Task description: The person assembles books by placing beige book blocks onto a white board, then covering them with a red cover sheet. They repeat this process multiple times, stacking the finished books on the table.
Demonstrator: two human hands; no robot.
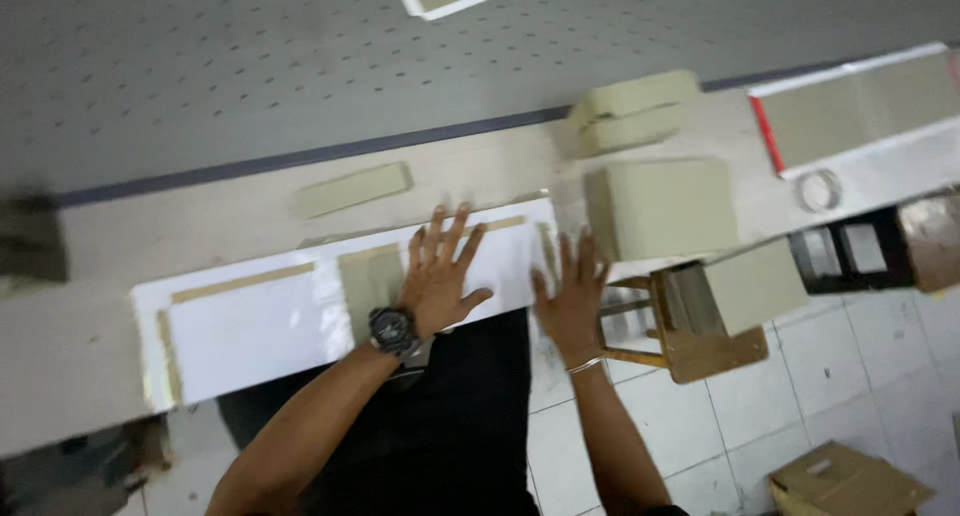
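A long white sheet with olive-tan board strips glued on it lies along the near edge of the table. My left hand, with a dark watch on its wrist, presses flat on the sheet with its fingers spread. My right hand, a thin bracelet on its wrist, lies open at the sheet's right end near the table edge. Neither hand holds anything.
Stacks of olive-tan board pieces stand right of my hands, more lie farther back, and a single strip lies behind the sheet. A tape roll, a wooden stool and a cardboard box are on the right.
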